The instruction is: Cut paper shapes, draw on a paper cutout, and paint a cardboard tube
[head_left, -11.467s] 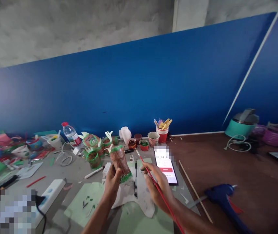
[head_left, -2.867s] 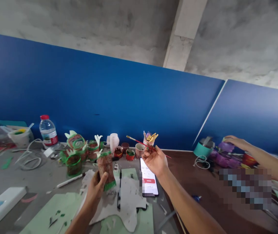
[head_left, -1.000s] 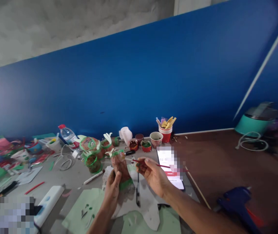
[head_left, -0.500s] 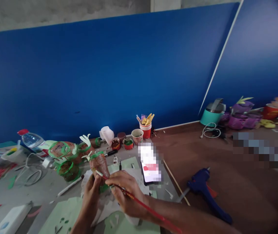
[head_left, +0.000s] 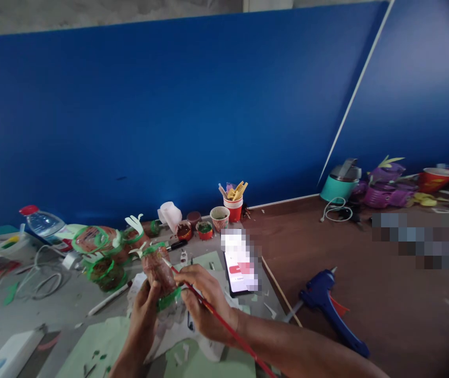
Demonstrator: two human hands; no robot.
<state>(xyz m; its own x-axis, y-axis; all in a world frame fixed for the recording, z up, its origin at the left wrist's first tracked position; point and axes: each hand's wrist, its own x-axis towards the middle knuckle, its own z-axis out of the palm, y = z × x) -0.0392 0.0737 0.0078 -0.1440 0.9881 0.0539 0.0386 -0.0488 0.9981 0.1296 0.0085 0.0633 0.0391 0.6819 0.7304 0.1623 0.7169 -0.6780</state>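
Observation:
My left hand [head_left: 142,314] is closed around the lower side of a brown-painted cup [head_left: 159,268] with green edging at both ends. The cup leans to one side, and a pale leaf-like strip sticks out at its top left. In my right hand [head_left: 206,302] is a red-handled paintbrush [head_left: 224,323], pinched near its front, with the bristle end at the upper side of the cup. Below the hands lie crumpled white paper [head_left: 169,336] and a pale green sheet [head_left: 196,362].
Paint cups of brown [head_left: 184,231] and green [head_left: 204,230] stand behind the hands, near a lit phone [head_left: 242,273]. A blue glue gun [head_left: 327,304] lies right. Green-rimmed brown pieces [head_left: 106,273], a cable [head_left: 39,278] and a clear bottle [head_left: 45,223] are left.
The brush tip has moved up the cup toward its top right side, and the cup's green base shows more. The other person's hand at the far right is out of view.

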